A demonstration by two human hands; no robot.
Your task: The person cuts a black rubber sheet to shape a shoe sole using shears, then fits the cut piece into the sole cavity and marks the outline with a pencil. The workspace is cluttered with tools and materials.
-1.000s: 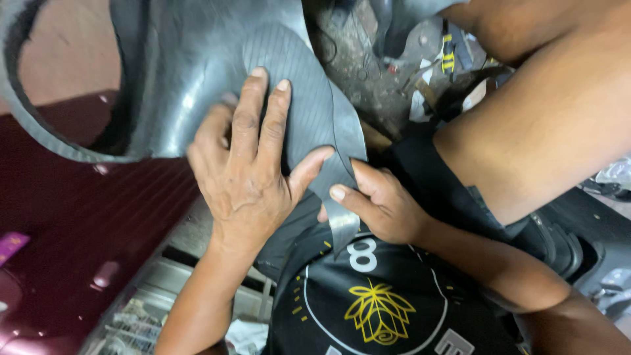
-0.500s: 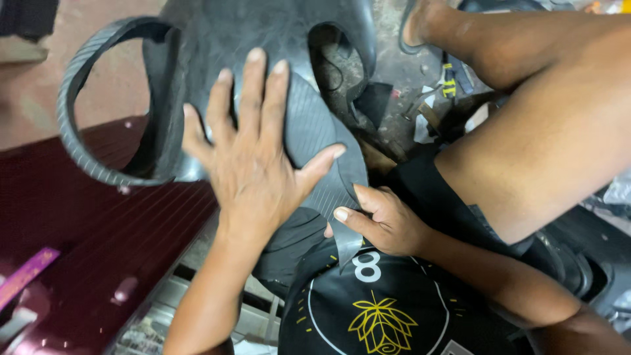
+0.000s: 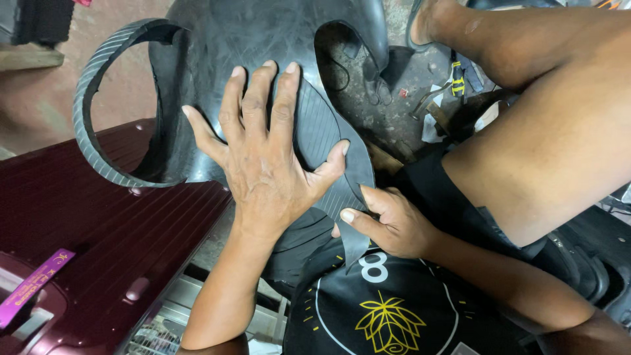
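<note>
Here the left hand (image 3: 266,164) lies flat on a black rubber tube (image 3: 217,59), fingers spread wide and pressing down. The right hand (image 3: 388,223) pinches the tube's pointed end between thumb and fingers. The tube rests over a dark red ribbed case (image 3: 92,243). A purple strip label (image 3: 33,286) lies on the case, low at the left.

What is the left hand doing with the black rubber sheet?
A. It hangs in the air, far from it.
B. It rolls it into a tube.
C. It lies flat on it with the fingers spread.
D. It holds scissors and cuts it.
C: the left hand lies palm down on the rubber sheet, fingers spread, while the right hand pinches the sheet's lower edge.
</note>
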